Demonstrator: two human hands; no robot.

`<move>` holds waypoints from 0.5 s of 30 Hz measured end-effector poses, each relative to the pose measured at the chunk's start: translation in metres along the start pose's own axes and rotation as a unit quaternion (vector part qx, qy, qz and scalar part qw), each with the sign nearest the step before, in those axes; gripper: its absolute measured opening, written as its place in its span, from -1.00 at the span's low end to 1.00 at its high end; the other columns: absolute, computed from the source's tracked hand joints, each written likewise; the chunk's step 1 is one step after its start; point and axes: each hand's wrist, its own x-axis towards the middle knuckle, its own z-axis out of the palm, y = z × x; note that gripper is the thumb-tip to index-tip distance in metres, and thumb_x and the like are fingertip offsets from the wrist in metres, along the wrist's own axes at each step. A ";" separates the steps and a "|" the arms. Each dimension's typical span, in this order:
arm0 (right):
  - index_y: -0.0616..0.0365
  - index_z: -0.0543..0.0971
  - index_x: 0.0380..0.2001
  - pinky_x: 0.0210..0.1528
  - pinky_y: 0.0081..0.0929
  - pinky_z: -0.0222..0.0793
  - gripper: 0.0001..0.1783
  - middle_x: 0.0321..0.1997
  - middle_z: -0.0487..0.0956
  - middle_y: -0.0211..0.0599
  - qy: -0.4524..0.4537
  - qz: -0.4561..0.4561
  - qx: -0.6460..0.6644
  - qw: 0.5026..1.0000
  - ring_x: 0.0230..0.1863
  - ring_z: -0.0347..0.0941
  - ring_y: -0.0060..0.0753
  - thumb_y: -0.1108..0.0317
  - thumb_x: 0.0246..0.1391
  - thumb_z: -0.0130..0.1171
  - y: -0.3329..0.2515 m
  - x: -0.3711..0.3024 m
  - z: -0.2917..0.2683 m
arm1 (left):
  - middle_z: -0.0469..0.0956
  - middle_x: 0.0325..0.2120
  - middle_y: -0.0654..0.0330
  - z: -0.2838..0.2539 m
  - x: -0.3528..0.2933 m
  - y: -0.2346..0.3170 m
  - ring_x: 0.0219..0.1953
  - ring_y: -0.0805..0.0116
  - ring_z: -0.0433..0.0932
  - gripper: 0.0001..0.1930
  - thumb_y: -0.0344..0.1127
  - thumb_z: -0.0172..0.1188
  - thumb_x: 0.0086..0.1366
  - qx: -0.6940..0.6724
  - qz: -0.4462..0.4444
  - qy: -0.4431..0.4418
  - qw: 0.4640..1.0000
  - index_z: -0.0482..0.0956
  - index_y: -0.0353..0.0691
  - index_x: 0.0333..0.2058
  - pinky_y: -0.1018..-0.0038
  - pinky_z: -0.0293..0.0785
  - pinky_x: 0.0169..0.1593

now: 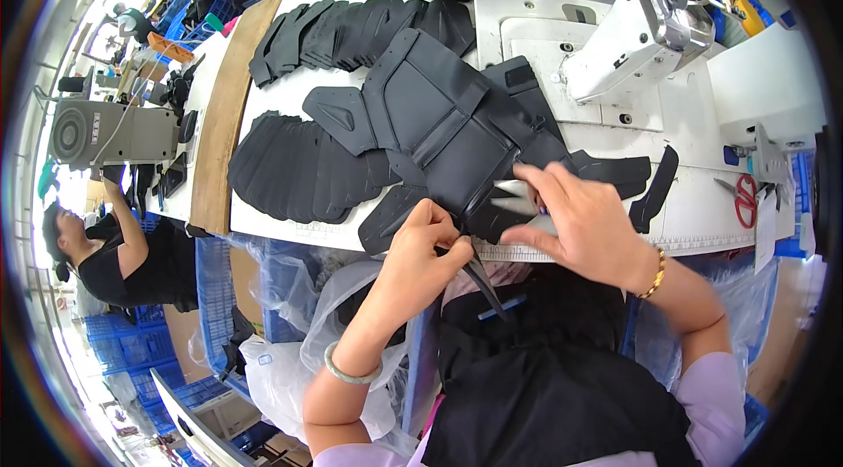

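A black sewn piece [439,107] of several joined panels, leather-like in look, lies across the white table. At its near edge my left hand [420,247] is closed, pinching a narrow black strip [488,285] that hangs over the table's front edge. My right hand [584,221] is closed around small snips [511,202], whose silver blades point left toward the piece, close to my left fingertips. The snips' handle is mostly hidden in my palm.
Fanned stacks of black panels [299,170] lie on the left, with more [360,32] behind. A sewing machine [632,41] stands at the right. Red-handled scissors [745,201] lie near the right edge. Beyond a wooden strip [230,115] another person [123,247] works.
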 end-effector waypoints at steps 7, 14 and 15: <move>0.20 0.49 -0.14 -0.54 -0.55 0.33 -0.66 -0.48 0.38 -0.39 -0.087 -0.170 -0.042 0.981 -0.50 0.43 -0.50 0.26 0.03 0.11 0.002 0.012 0.001 | 0.32 -0.39 0.12 0.010 -0.010 -0.014 -0.33 0.32 0.34 -0.79 -0.39 0.13 0.19 -0.063 0.044 0.041 0.996 0.48 -0.49 -0.45 0.47 0.30 -0.30; 0.15 0.55 -0.17 -0.51 -0.56 0.32 -0.65 -0.46 0.42 -0.47 -0.132 -0.207 -0.108 0.963 -0.53 0.40 -0.56 0.29 -0.09 0.15 -0.003 0.023 0.004 | 0.30 -0.37 0.19 0.019 -0.013 -0.017 -0.32 0.40 0.30 -0.83 -0.44 0.15 0.16 -0.072 0.054 0.080 0.993 0.43 -0.46 -0.48 0.55 0.26 -0.24; 0.16 0.55 -0.18 -0.51 -0.56 0.32 -0.64 -0.45 0.43 -0.47 -0.133 -0.210 -0.121 0.961 -0.53 0.40 -0.56 0.31 -0.12 0.13 -0.004 0.023 0.004 | 0.30 -0.38 0.19 0.020 -0.013 -0.017 -0.32 0.40 0.30 -0.83 -0.43 0.15 0.16 -0.076 0.055 0.089 0.992 0.44 -0.46 -0.48 0.54 0.26 -0.23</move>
